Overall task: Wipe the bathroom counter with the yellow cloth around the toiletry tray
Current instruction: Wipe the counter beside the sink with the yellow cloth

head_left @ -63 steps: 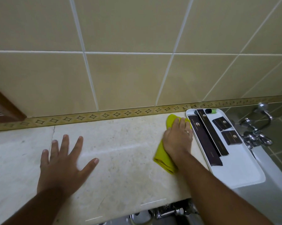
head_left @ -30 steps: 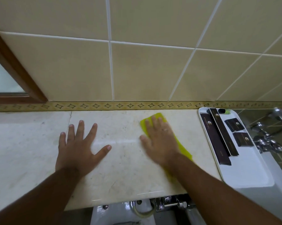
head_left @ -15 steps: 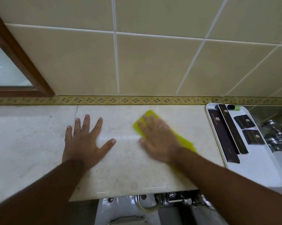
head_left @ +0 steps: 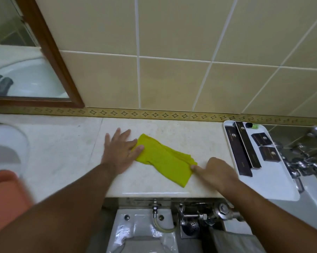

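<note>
The yellow cloth [head_left: 165, 159] lies stretched out on the cream marble counter [head_left: 181, 132], running from upper left to lower right. My left hand [head_left: 120, 150] rests flat on the counter, fingers spread, with its thumb and forefinger over the cloth's left corner. My right hand [head_left: 216, 172] is at the cloth's right end, fingers curled and thumb tip against the edge, seemingly pinching it. The white toiletry tray [head_left: 274, 183] sits just right of my right hand at the counter's end. It carries long dark boxes [head_left: 237, 152] and two small dark packets [head_left: 263, 139].
A white basin [head_left: 6, 141] is set into the counter at far left, with a blurred orange object [head_left: 4, 194] in front of it. Chrome taps [head_left: 299, 161] stand right of the tray. A wood-framed mirror [head_left: 17, 70] hangs upper left. Chrome plumbing [head_left: 190, 216] sits below the counter's front edge.
My right hand has slid off the top of the cloth to its right end. My left hand has moved right onto the cloth's left corner. The cloth now lies uncovered and spread out.
</note>
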The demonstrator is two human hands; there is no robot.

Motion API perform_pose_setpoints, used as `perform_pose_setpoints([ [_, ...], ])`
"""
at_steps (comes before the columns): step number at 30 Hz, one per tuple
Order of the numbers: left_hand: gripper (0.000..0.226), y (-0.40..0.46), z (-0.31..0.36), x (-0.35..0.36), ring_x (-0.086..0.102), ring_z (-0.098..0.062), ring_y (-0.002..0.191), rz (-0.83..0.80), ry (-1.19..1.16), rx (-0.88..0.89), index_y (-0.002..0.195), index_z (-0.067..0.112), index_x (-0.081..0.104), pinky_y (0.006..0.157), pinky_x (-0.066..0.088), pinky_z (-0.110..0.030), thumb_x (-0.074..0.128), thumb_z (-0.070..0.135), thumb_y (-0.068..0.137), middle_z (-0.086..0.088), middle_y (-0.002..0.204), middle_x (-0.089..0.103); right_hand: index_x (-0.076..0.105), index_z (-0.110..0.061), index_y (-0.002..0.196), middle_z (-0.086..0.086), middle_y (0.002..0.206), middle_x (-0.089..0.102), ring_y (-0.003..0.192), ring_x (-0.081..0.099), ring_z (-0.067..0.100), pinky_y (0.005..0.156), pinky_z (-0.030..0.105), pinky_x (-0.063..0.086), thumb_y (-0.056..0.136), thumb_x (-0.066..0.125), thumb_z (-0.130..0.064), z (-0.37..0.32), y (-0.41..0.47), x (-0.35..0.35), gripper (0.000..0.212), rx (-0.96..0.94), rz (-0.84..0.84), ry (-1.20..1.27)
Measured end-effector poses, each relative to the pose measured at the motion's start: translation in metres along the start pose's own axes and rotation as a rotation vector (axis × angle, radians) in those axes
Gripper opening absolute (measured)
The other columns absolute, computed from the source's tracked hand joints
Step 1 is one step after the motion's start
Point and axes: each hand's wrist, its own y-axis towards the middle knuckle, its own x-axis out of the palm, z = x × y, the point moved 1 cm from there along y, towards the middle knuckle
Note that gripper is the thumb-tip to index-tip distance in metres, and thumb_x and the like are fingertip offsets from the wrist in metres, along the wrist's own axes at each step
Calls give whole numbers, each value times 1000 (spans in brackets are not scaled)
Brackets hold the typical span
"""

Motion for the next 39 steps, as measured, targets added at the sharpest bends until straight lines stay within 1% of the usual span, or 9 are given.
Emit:
perform_pose_setpoints([
  [4, 58, 15, 41, -5, 28, -25, 148, 35, 30, -149, 118, 24, 72, 121, 11, -53, 48, 69, 89, 0, 154, 45, 46, -16, 65, 1, 66, 49, 60, 52, 19, 49, 30, 32, 76, 67, -64, -25, 3, 11, 54, -23, -201, 410],
  [8, 33, 13, 39, -19, 60, -26, 110, 39, -120, -280, 103, 25, 70, 95, 43, -40, 61, 54, 90, -2, 114, 66, 54, -7, 78, 12, 84, 57, 85, 61, 30, 64, 33, 43, 80, 75, -34, -56, 8, 15, 34, -45, -226, 469],
  [13, 20, 0, 1, -35, 54, -23, 86, 52, -597, -318, 93, 16, 48, 66, 37, -34, 58, 33, 98, 1, 86, 54, 65, -4, 98, 15, 99, 69, 94, 65, 31, 86, 45, 54, 82, 75, -29, -86, 23, -10, 31, -131, -172, 618],
  [16, 17, -11, -48, -60, 59, -27, 91, 160, -813, -500, 98, 16, 50, 72, 47, -37, 61, 29, 97, -7, 98, 61, 66, -9, 101, 13, 104, 71, 96, 68, 27, 89, 44, 56, 81, 79, -23, -141, 35, -24, 28, -236, -246, 794],
  [19, 18, -23, -102, -84, 68, -36, 101, 274, -927, -624, 104, 12, 56, 88, 56, -51, 65, 26, 95, -20, 110, 69, 65, -18, 82, 9, 97, 71, 81, 67, 17, 69, 27, 54, 80, 79, -20, -213, 41, -26, 15, -400, -295, 787],
  [23, 22, -43, -160, -103, 66, -38, 103, 348, -711, -712, 99, 11, 57, 88, 55, -47, 70, 27, 91, -23, 110, 68, 54, -19, 64, 9, 86, 62, 79, 58, 21, 70, 31, 46, 81, 77, -29, -294, 45, -7, 31, -574, -182, 498],
  [29, 52, -68, -183, -96, 46, -32, 137, 195, -124, -623, 147, 18, 43, 110, 40, -43, 53, 33, 98, -11, 150, 47, 50, -19, 124, 10, 130, 53, 117, 55, 33, 93, 43, 44, 91, 50, -32, -334, 17, 39, 36, -836, 170, -132],
  [34, 69, -68, -166, -68, 4, -28, 156, -297, 161, -314, 161, 30, 4, 124, 13, -49, 21, 60, 102, -8, 170, -4, 6, -34, 155, 2, 165, -7, 151, -4, 34, 120, 55, 1, 97, 14, -59, -320, 0, 70, 64, -956, -146, -355],
  [39, 85, -61, -133, -75, -3, -31, 156, -167, 310, -265, 161, 31, 0, 125, 2, -52, 18, 77, 91, -7, 169, -8, -3, -36, 155, 5, 164, -14, 150, -10, 30, 120, 53, -4, 96, 18, -63, -272, -10, 41, 68, -893, -43, -290],
])
